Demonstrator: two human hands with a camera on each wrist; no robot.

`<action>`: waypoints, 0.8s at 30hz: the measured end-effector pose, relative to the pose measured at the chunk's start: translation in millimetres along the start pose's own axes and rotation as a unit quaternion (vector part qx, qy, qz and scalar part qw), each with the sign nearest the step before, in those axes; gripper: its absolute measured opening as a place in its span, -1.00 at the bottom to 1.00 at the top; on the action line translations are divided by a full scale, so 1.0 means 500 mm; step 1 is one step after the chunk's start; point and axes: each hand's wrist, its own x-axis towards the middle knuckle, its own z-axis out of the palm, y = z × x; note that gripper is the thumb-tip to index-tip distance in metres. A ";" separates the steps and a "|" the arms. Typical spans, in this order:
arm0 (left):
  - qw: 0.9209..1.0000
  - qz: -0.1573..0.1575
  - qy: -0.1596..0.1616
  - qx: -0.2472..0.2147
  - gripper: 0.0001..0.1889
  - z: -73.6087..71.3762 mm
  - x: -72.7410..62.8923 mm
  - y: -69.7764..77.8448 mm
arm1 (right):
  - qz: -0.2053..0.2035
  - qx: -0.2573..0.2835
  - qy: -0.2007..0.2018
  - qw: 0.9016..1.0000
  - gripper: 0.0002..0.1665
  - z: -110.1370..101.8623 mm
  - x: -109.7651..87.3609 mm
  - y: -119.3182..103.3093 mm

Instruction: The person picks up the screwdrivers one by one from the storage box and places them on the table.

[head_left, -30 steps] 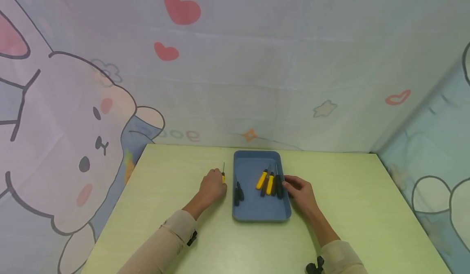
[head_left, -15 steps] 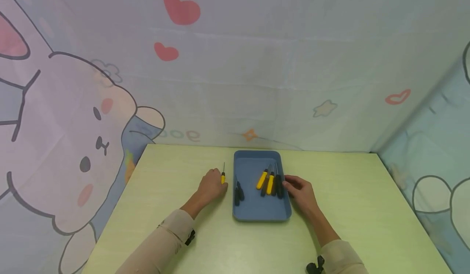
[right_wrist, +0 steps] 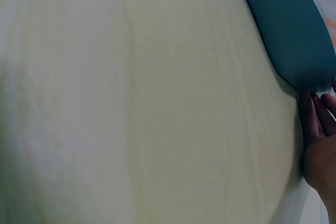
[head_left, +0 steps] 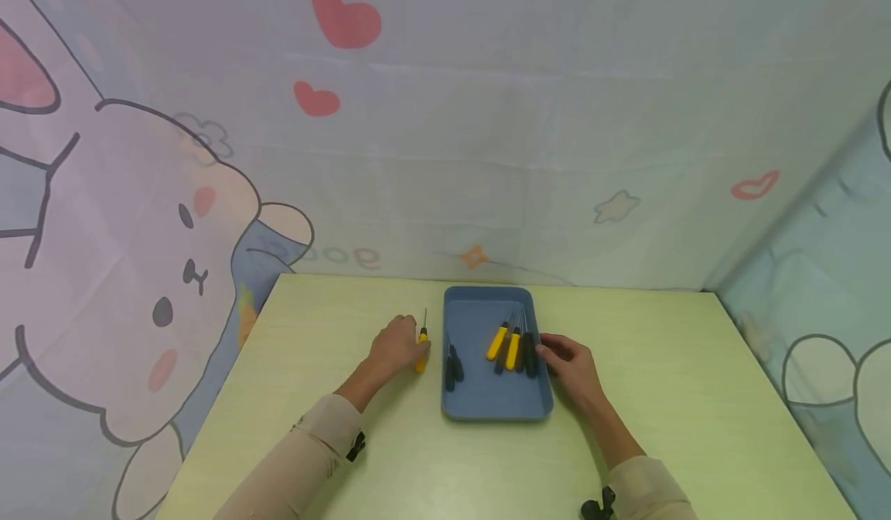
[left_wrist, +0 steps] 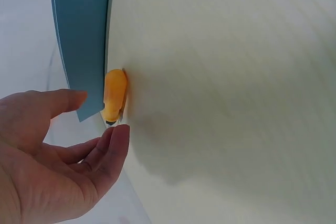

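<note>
left hand (head_left: pixel 395 345): has eased back a little, baring more handle; fingers parted, released
driver (left_wrist: pixel 115 88): on the table (head_left: pixel 334 319), just left of the tray (head_left: pixel 490 405); so laid down, outside it
right hand (head_left: pixel 572 367): straight fingers touching tray's right edge; not clenched

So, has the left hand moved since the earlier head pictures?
Yes, the left hand has shifted slightly left, away from the blue tray, baring more of the yellow screwdriver beside it.
</note>
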 end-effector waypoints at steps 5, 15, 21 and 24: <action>1.000 0.017 0.007 -0.005 -0.45 -0.001 0.000 -0.001 | 0.002 -0.005 0.002 1.000 -0.52 0.001 -0.002 0.005; 0.996 0.066 0.036 -0.038 -0.38 -0.010 0.000 0.009 | 0.000 0.004 0.001 1.000 -0.52 0.001 0.000 0.000; 0.993 0.093 0.049 -0.061 -0.37 -0.015 0.002 0.014 | 0.000 0.006 -0.001 1.000 -0.53 0.000 0.001 0.000; 0.990 0.106 0.054 -0.077 -0.36 -0.018 0.004 0.018 | -0.001 0.006 -0.002 1.000 -0.53 0.000 0.001 0.001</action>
